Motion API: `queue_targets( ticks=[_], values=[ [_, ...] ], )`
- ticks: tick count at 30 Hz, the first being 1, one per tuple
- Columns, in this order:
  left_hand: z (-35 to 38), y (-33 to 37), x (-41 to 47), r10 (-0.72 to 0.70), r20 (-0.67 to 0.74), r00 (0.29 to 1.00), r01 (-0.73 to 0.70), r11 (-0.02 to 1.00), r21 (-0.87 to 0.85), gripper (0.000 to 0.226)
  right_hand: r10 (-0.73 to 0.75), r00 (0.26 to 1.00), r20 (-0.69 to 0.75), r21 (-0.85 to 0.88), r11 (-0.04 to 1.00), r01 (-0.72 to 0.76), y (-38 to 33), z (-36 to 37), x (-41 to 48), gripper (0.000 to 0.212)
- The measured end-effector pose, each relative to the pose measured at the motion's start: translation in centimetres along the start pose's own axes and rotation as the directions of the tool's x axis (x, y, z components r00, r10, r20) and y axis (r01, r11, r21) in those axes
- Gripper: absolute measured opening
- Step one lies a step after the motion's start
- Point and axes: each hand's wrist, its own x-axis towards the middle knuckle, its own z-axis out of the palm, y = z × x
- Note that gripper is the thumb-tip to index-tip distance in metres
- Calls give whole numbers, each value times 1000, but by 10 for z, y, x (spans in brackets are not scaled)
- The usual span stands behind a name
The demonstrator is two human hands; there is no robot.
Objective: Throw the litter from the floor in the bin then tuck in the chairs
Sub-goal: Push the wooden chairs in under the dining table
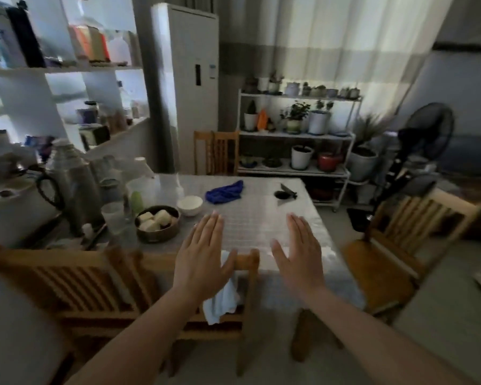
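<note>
Both grips flat, wide, empty: left hand thumb on near chair top rail, rail running left-right against desk edge; right hand nearer skewed side chair, off right; no litter in view.

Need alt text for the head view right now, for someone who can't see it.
Two open, empty hands, left hand and right hand, are held flat above a wooden chair at the near edge of a cluttered dining table. Another chair stands angled out on the right.
</note>
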Motion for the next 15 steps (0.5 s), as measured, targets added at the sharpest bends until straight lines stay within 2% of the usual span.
queue_targets(
  ticks=[3, 8, 15],
  values=[
    [31, 58, 40, 178, 32, 984, -175, 981, -85, 74, 126, 989, -83, -68, 989, -131, 58, -30, 6, 68],
    [82, 132, 97, 369, 23, 929, -364, 923, -127, 73, 264, 951, -163, -98, 954, -282, 131, -62, 23, 68],
    [132, 204, 181, 522, 57, 851, -503, 841, -199, 75, 328, 908, -261, -263, 881, -394, 202, -99, 55, 68]
  ],
)
